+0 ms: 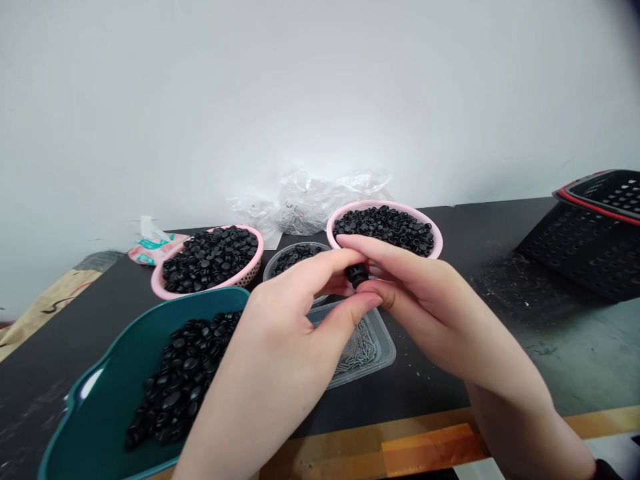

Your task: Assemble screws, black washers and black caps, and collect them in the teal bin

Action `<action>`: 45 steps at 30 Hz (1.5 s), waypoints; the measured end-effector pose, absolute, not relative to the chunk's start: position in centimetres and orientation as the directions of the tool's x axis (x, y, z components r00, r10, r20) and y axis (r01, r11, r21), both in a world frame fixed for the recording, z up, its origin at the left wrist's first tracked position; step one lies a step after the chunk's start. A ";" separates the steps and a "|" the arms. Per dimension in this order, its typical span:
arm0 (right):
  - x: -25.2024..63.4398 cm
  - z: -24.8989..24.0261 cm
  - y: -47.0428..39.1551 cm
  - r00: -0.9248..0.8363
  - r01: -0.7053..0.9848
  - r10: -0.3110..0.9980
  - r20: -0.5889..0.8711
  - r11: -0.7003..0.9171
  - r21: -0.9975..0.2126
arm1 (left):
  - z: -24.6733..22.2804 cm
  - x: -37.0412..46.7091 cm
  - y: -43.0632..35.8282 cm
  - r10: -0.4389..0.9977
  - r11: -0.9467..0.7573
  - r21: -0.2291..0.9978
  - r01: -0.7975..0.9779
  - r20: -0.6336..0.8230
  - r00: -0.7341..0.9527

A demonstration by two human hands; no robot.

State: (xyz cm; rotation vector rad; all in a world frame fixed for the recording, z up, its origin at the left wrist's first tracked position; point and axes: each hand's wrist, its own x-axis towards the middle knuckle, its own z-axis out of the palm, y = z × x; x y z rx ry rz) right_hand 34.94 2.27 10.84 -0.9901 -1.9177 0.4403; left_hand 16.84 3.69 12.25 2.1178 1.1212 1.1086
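Note:
Both hands meet above the middle of the table, pinching one small round black plastic part between thumbs and fingers. My left hand closes on it from the left, and my right hand from the right. The fingers cover much of the part. Below them sits a clear plastic box holding small metal springs or screws; I cannot tell which. A round clear tub of small black pieces stands just behind my left hand.
At the left front is a teal basin of black parts. Two pink baskets hold black caps and rings. Clear plastic bags lean on the wall, a tissue pack lies left, and a black basket stands right.

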 end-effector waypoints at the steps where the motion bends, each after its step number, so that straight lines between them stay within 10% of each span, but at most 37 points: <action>1: 34.9 10.8 2.3 -0.283 0.458 0.777 0.562 0.625 -0.633 | 12.3 16.7 3.7 0.844 -0.532 0.729 0.430 0.418 0.335; 14: 34.2 11.0 1.2 -0.246 0.504 0.747 0.618 0.643 -0.577 | 12.5 15.9 3.2 0.888 -0.442 0.800 0.405 0.326 0.324; 24: 35.7 11.2 3.2 -0.334 0.097 0.821 0.463 0.519 -0.849 | 12.1 11.3 2.6 0.918 -0.396 0.736 0.550 0.310 0.247; 29: 37.7 11.0 5.3 -0.111 0.444 0.875 0.471 0.467 -0.764 | 8.1 3.9 3.1 0.970 0.030 0.439 0.898 0.204 -0.133; 34: 39.9 8.5 9.9 0.006 0.782 0.989 0.145 0.086 -0.618 | 5.1 1.6 4.0 0.975 0.218 0.226 0.949 0.002 -0.224; 45: 41.8 2.8 14.9 0.139 0.886 0.989 0.040 -0.106 -0.451 | 5.0 16.1 8.7 0.986 -0.164 0.239 0.957 0.056 0.155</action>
